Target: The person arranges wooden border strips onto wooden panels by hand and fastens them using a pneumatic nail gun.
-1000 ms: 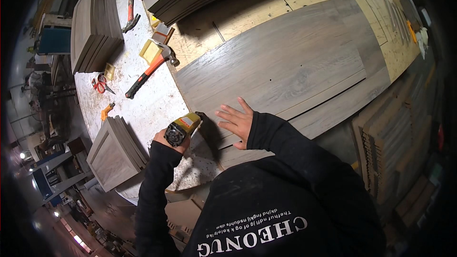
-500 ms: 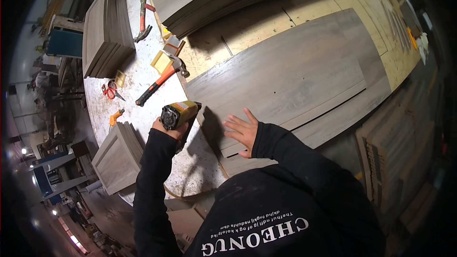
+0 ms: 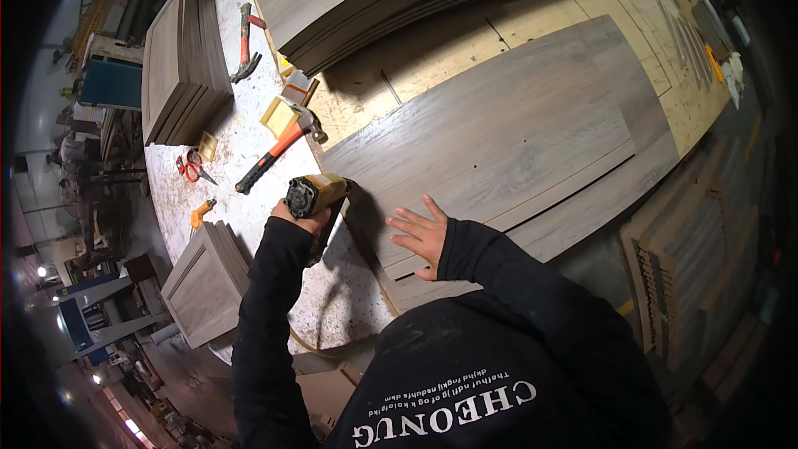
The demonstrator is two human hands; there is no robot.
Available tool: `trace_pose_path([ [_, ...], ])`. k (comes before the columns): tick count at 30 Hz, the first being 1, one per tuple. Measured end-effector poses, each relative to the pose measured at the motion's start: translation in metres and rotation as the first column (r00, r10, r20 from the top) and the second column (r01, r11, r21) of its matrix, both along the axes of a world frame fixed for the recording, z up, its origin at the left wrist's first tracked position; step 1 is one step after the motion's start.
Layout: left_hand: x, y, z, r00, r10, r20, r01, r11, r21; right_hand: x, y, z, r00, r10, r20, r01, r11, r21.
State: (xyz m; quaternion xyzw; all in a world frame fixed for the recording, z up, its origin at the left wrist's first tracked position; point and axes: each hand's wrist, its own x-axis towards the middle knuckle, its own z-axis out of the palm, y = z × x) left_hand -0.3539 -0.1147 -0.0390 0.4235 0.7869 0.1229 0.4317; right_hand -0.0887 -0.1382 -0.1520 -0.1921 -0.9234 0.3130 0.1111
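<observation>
A yellow-and-black nail gun [image 3: 316,196] is gripped in my left hand [image 3: 304,221], its front end at the left edge of a grey-brown wooden panel [image 3: 474,141]. My right hand [image 3: 420,237] rests palm down on the panel near its close left corner, fingers spread. Along the panel's near side runs a narrow strip [image 3: 573,187] with a dark gap beside it. Two small dark dots mark the panel's face. The nail gun's tip is mostly hidden from me. Just beyond the nail gun lies an orange-handled claw hammer [image 3: 274,152].
A second hammer [image 3: 245,46], small yellow boxes [image 3: 280,116], red-handled scissors [image 3: 194,167] and an orange tool [image 3: 200,213] lie on the speckled white table [image 3: 249,129]. Stacked panels stand at the far side [image 3: 399,12], far left [image 3: 179,66], near left [image 3: 208,283] and lower right [image 3: 665,274].
The view has shifted slightly. The nail gun has edged a little to the right against the panel's edge. My right hand stays spread on the panel.
</observation>
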Motion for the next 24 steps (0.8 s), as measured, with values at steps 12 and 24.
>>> trace_pose_path([
  [12, -0.006, 0.001, -0.006, 0.977, -0.193, -0.087, 0.206, 0.963, 0.172, 0.001, 0.001, 0.002, 1.000, 0.004, 0.022, -0.004, 1.000, 0.008],
  [24, -0.007, 0.024, 0.001, 0.998, -0.037, -0.052, 0.038, 0.999, 0.019, -0.002, -0.004, 0.002, 1.000, 0.001, 0.008, -0.001, 1.000, 0.013],
])
